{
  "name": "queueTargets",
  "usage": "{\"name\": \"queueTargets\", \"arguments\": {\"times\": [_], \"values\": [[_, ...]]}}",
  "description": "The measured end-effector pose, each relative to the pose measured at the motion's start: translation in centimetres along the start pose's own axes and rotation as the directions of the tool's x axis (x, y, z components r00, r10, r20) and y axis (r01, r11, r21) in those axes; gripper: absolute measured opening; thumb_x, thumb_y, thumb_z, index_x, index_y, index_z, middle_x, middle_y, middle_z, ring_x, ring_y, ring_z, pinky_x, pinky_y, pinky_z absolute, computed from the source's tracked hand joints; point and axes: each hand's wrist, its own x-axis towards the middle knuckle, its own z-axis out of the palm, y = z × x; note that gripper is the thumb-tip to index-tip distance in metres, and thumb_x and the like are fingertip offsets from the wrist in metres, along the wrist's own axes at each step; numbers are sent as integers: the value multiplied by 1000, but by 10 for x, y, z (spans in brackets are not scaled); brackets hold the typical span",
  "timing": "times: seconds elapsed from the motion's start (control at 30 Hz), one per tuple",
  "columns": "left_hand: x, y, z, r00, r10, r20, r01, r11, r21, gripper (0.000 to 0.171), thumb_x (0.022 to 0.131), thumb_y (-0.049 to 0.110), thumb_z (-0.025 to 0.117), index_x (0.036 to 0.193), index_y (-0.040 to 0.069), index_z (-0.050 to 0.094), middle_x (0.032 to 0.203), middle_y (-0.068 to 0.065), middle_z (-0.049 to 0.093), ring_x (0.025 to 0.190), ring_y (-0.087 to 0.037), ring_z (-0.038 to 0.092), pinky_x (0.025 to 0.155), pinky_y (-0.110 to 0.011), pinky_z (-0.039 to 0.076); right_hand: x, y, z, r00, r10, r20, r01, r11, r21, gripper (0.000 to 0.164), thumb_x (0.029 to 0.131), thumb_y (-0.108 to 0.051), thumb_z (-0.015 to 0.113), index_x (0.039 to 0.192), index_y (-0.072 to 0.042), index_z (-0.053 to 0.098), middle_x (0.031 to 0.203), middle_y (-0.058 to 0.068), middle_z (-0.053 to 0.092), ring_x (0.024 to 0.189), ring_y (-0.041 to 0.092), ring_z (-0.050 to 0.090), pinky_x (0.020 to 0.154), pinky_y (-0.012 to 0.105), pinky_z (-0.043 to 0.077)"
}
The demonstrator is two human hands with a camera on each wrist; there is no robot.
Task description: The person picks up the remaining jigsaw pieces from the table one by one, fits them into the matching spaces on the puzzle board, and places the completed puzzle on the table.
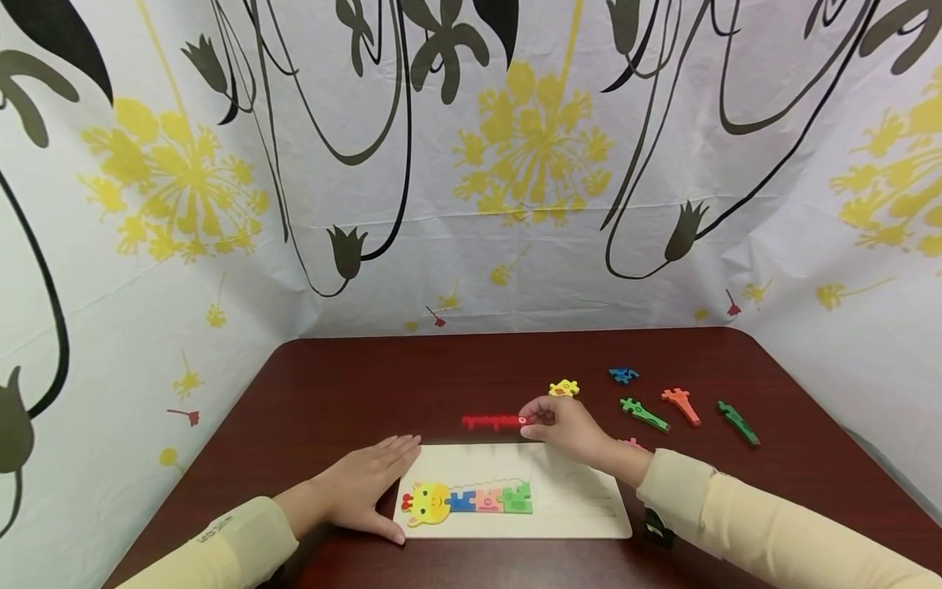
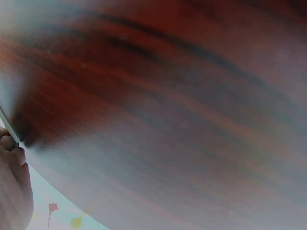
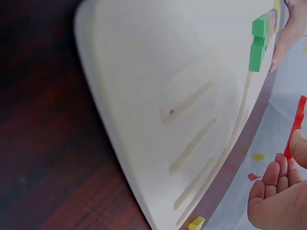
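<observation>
My right hand (image 1: 570, 429) pinches one end of a long red puzzle piece (image 1: 491, 422) between thumb and fingers, beyond the far edge of a pale wooden puzzle board (image 1: 574, 491). In the right wrist view, the red piece (image 3: 296, 125) extends from the fingertips. A yellow giraffe-head piece (image 1: 428, 502) lies on the board's left side, followed in a row by blue (image 1: 462, 501), pink (image 1: 489, 501) and green puzzle pieces (image 1: 517, 498). Shallow leg-shaped recesses (image 3: 192, 146) show on the board's right half. With fingers extended, my left hand (image 1: 368, 483) rests along the board's left edge, thumb at the near corner.
Loose pieces lie on the dark red table (image 1: 353, 384) behind and right of the board: yellow (image 1: 563, 388), blue (image 1: 623, 375), green (image 1: 644, 415), orange (image 1: 682, 406) and dark green (image 1: 738, 423). The right wrist partly hides a pink one (image 1: 634, 443). Flower-patterned cloth (image 1: 456, 188) surrounds the table.
</observation>
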Motion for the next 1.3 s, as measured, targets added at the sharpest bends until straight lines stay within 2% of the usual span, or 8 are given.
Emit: {"name": "queueTargets", "arguments": {"times": [0.73, 1.3], "values": [[0, 1, 1, 1000, -9, 10, 9, 1000, 7, 115, 76, 86, 42, 153, 2, 24, 159, -13, 22, 144, -26, 22, 113, -42, 26, -26, -2, 13, 998, -32, 50, 31, 999, 30, 11, 83, -7, 77, 92, -5, 71, 82, -2, 65, 76, 15, 58, 67, 25, 50], [0, 1, -1, 1000, -17, 14, 17, 1000, 7, 116, 75, 87, 42, 153, 3, 24, 158, -13, 23, 144, -26, 22, 113, -42, 26, -34, -1, 22, 995, -39, 96, 35, 998, 46, 11, 83, -8, 77, 91, -6, 70, 80, -3, 64, 77, 16, 58, 68, 25, 51]]}}
